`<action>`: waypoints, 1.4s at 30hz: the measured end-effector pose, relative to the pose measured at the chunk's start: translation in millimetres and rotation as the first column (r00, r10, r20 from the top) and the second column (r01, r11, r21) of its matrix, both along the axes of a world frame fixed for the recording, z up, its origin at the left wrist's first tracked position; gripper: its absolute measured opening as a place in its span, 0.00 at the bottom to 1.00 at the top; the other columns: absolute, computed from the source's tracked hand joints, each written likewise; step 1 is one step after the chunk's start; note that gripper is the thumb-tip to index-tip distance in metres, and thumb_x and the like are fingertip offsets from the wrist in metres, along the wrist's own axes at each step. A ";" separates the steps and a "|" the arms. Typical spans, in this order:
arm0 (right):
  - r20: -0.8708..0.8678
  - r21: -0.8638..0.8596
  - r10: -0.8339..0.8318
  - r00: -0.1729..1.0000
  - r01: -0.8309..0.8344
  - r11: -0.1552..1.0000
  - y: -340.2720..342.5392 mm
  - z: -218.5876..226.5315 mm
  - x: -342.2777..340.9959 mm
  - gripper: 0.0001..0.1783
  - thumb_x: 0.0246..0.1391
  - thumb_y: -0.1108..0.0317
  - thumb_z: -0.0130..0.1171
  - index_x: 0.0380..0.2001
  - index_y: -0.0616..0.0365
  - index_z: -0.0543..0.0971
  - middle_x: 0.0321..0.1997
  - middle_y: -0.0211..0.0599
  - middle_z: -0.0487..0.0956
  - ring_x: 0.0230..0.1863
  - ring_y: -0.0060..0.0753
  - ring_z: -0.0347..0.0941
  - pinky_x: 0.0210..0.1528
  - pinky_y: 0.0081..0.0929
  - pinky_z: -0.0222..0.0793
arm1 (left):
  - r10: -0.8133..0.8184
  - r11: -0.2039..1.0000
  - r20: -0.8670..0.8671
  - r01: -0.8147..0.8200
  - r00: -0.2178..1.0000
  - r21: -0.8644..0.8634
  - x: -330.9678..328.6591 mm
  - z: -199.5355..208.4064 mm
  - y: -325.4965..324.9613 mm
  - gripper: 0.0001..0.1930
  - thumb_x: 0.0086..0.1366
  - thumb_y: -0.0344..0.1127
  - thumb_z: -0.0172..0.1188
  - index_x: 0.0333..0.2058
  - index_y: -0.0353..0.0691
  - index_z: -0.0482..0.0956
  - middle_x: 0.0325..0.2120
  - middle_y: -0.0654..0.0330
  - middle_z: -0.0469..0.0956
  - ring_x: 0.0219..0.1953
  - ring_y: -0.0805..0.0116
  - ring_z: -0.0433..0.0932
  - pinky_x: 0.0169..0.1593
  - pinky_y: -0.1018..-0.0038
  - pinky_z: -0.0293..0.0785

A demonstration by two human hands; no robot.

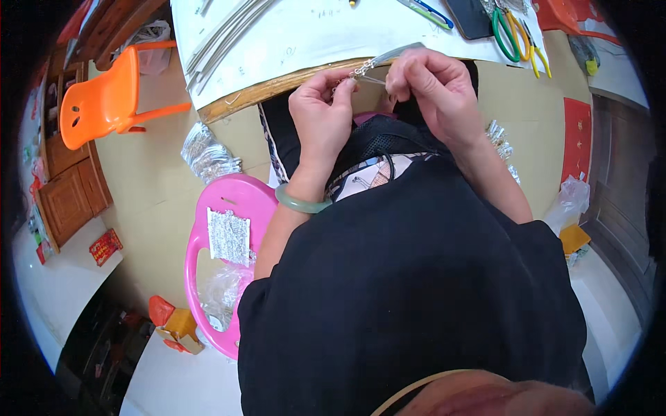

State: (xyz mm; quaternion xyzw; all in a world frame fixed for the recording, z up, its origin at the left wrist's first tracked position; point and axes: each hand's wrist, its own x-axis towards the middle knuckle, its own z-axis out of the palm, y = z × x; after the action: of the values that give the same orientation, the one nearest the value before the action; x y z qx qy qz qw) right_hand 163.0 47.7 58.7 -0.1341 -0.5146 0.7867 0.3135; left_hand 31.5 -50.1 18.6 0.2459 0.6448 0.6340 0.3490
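Both my hands are raised in front of the near table edge, close together. My left hand [321, 107] is closed, with thumb and forefinger pinching a small silver chain [363, 68]. A short run of its links shows beyond the fingertips. To its right, my right hand [437, 87] is closed with its fingers curled together. A thin pale strand runs from the chain toward these fingers, but what they grip is hidden. A greyish flat strip [399, 51] passes just above the right fingertips. A pale green bangle circles my left wrist.
On the white-covered table [298, 38] lie a bundle of long pale strips [225, 35], pens [429, 14], a dark phone [469, 17] and pliers with green and yellow handles [517, 35]. A pink chair [196, 243] holding a silver chain bundle [229, 236] stands left; an orange chair [104, 104] is beyond.
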 end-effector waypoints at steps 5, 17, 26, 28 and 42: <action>0.208 0.386 -0.235 0.950 0.141 0.912 6.5 -1.4 -5.9 0.08 0.55 0.69 0.56 0.35 0.63 0.76 0.29 0.29 0.76 0.31 0.17 0.71 0.37 0.16 0.68 | 0.006 1.000 0.155 -0.007 0.988 0.008 -10.2 1.4 -3.5 0.05 0.59 0.23 0.56 0.34 0.30 0.77 0.25 0.58 0.79 0.23 0.80 0.75 0.24 0.86 0.69; 0.491 0.493 -0.316 0.812 0.041 0.869 -4.7 -32.4 -19.1 0.11 0.51 0.66 0.60 0.32 0.63 0.77 0.24 0.33 0.78 0.24 0.17 0.74 0.24 0.17 0.74 | -0.063 0.998 0.154 0.061 0.986 0.017 2.5 4.0 3.6 0.06 0.59 0.24 0.57 0.35 0.31 0.75 0.28 0.60 0.78 0.25 0.81 0.75 0.25 0.86 0.71; 0.518 0.466 -0.323 0.792 0.056 0.883 -5.8 -32.6 -22.7 0.12 0.50 0.65 0.61 0.30 0.64 0.77 0.23 0.34 0.77 0.22 0.18 0.73 0.22 0.18 0.71 | -0.010 0.999 -0.083 0.014 0.997 0.048 5.6 -9.5 6.9 0.04 0.57 0.23 0.59 0.32 0.31 0.76 0.25 0.64 0.77 0.25 0.84 0.73 0.28 0.86 0.69; 0.419 0.633 -0.433 0.798 0.085 0.769 -4.3 -36.7 -22.7 0.09 0.48 0.68 0.61 0.28 0.64 0.76 0.24 0.37 0.76 0.23 0.28 0.74 0.26 0.24 0.71 | -0.008 0.999 -0.095 0.011 0.995 0.039 5.2 -9.6 6.4 0.04 0.57 0.23 0.59 0.32 0.31 0.76 0.24 0.64 0.77 0.25 0.84 0.73 0.28 0.85 0.70; 0.418 0.652 -0.324 0.849 -0.032 0.757 17.5 -16.1 -9.7 0.06 0.51 0.71 0.57 0.29 0.63 0.74 0.28 0.34 0.74 0.29 0.27 0.71 0.32 0.21 0.67 | -0.084 0.994 0.303 0.101 0.949 -0.039 -6.5 -1.6 7.0 0.02 0.58 0.23 0.57 0.30 0.30 0.74 0.23 0.57 0.79 0.18 0.81 0.73 0.20 0.86 0.67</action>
State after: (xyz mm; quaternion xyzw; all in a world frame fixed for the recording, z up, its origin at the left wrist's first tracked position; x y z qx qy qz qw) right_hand 153.2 65.2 42.7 -0.2630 -0.8010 0.4730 0.2559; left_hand 25.0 -43.1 17.0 0.1669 0.5887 0.6294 0.4789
